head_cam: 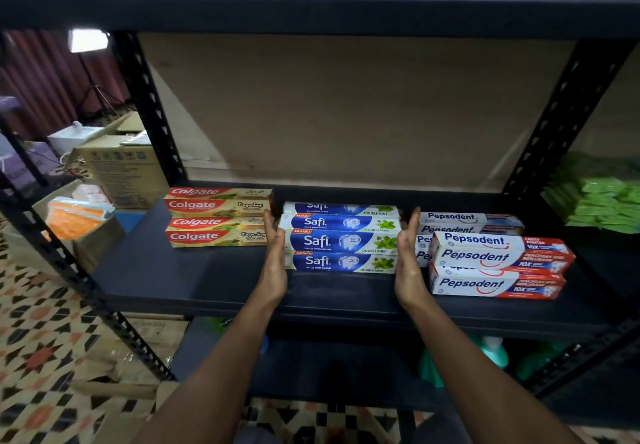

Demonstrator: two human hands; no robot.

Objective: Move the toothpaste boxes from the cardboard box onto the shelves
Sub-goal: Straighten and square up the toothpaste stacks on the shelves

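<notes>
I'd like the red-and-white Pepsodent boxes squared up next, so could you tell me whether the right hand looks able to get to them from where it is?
Probably yes. The right hand stands open at the end of the blue Safi boxes, with the red-and-white Pepsodent boxes just to its right and nothing between them.

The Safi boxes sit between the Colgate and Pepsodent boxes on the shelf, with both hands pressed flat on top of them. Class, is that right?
Not quite. The head view shows the left hand and right hand flanking the ends of the Safi boxes, not on top. They do sit between the Colgate boxes and Pepsodent boxes.
</notes>
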